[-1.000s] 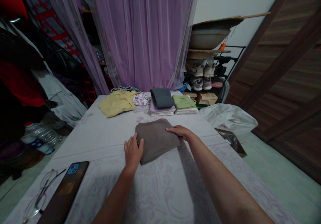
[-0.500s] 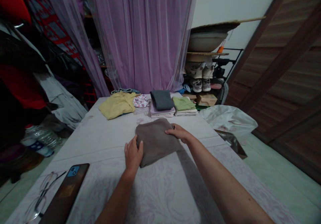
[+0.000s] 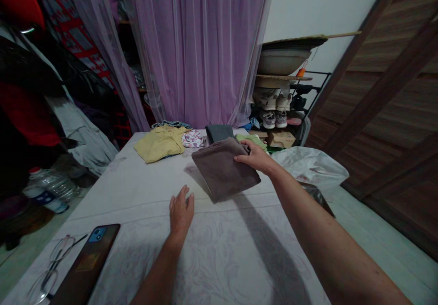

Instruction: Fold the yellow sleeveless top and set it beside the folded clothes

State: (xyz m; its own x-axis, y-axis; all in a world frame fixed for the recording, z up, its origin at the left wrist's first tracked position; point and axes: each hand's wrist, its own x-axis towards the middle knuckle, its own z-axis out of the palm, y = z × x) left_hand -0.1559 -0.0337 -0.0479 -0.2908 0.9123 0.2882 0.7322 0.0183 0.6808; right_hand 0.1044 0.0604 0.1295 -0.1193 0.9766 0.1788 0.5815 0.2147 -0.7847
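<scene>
A folded brown garment (image 3: pixel 227 170) hangs tilted above the cloth-covered surface (image 3: pixel 219 250), its shadow falling below. My right hand (image 3: pixel 255 157) grips its right upper edge, thumb in front and fingers behind. Over the white floral cloth, my left hand (image 3: pixel 181 209) holds nothing, its fingers apart, a little left of the garment. Behind the garment a folded dark grey garment (image 3: pixel 219 132) shows in part; the stack under it is mostly hidden. A green folded garment (image 3: pixel 253 141) is partly covered by my right hand and the brown garment.
A yellow garment (image 3: pixel 160 144) and a white-and-purple patterned cloth (image 3: pixel 192 138) lie at the back left. A phone (image 3: pixel 87 261) and eyeglasses (image 3: pixel 51 268) rest at the near left. A clear plastic bag (image 3: pixel 315 166) is off the right edge, below a shoe rack (image 3: pixel 273 109).
My right hand has lifted the brown garment off the surface, moving it away from me and slightly right. My left hand has let go of it and stays near its former place.
</scene>
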